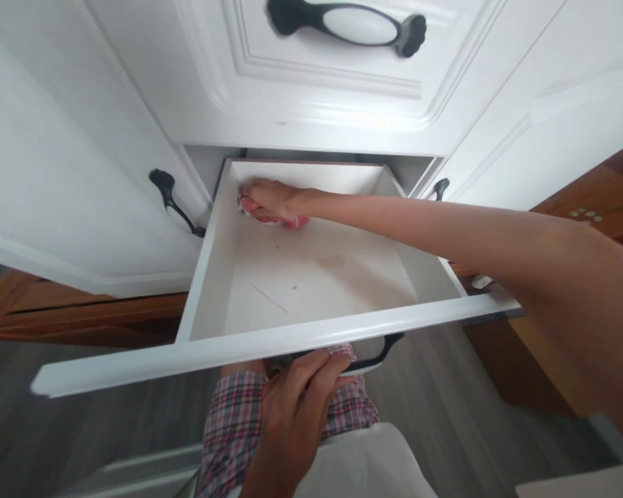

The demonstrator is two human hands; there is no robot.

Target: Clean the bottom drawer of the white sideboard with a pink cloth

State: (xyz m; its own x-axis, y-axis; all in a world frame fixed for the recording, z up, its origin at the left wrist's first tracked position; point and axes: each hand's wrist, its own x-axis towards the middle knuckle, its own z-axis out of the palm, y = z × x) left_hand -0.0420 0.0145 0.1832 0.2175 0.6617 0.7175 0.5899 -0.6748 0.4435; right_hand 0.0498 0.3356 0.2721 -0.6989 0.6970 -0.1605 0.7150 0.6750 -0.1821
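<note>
A white drawer (311, 270) is pulled out of the cabinet in front of me. Inside, at its back left corner, my right hand (270, 199) presses a red and white cloth (295, 222) against the drawer bottom. A few brownish marks and a thin dark line show on that bottom. Below the drawer front, my left hand (301, 394) has its fingers wrapped over the black drawer handle (376, 360). The fingertips of the right hand are partly hidden by the cloth.
Above is a closed drawer front with a black and white handle (360, 25). White cabinet doors with dark handles (174, 200) flank the drawer on both sides. Brown wooden furniture (98, 311) shows low at left and right. My legs in plaid shorts (233, 415) are under the drawer.
</note>
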